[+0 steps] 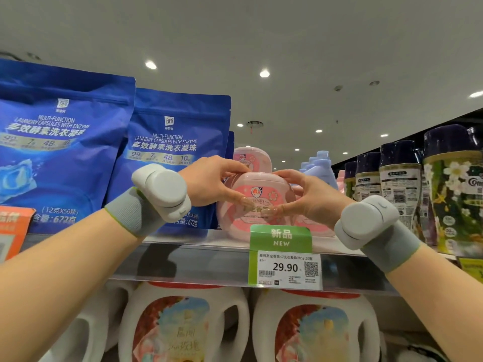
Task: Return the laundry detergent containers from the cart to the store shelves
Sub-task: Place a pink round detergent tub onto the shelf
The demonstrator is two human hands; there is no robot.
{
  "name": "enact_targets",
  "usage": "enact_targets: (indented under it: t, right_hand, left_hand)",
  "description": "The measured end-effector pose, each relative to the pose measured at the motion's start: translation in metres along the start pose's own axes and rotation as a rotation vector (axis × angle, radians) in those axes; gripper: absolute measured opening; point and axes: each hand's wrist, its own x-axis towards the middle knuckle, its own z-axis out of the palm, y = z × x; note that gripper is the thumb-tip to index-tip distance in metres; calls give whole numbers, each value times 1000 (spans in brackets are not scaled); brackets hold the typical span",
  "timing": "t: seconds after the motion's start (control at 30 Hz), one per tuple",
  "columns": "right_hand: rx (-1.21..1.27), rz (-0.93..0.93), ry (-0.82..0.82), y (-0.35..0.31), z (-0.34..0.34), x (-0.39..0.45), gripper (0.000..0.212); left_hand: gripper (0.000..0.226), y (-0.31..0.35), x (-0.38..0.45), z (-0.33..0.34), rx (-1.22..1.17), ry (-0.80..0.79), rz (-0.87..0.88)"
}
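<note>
We see both hands on one pink detergent tub (pixel 257 190) — left hand (pixel 209 182) curled round its left side, thumb across the label, fingers over the lid; right hand (pixel 311 195) gripping the right side the same way, thumb on the front. Each wrist carries a grey band with a white sensor puck (pixel 166 190). The tub sits upright on the top shelf (pixel 198 240), right at its front edge, with a second pink tub (pixel 252 158) stacked behind at 12 o'clock. At 6 o'clock a green NEW tag and price label (pixel 285 257) reading 29.90 hang off the shelf rail. At 9 o'clock stand blue capsule pouches (pixel 170 142), touching the tub's left. At 3 o'clock — dark-capped floral bottles (pixel 400 178), with lilac bottles (pixel 317 165) behind them. Below the shelf, white jugs (pixel 183 325).
</note>
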Motion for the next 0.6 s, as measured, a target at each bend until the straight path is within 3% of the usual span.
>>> enact_targets:
  t: [0.1,0.23,0.3,0.43,0.5,0.6]
  right_hand:
    - [-32,15,25,1,1,4,69]
    - [-76,48,18,-2,3,2,105]
    - [-91,-14,139,-14,5,-6,86]
    - [-8,-264,492,-42,18,-27,32]
    - [12,-366,539,-52,39,-40,19]
    - [57,-483,462,-60,87,-60,12]
  left_hand:
    - [65,-1,0,1,0,-3,-4]
    - [67,-3,-6,4,-38,22,-7]
    - [63,-1,-16,3,-78,93,-6]
    - [34,4,-50,-2,-171,358,32]
    - [21,6,-75,-2,-162,477,43]
    - [11,5,-123,-2,-60,590,41]
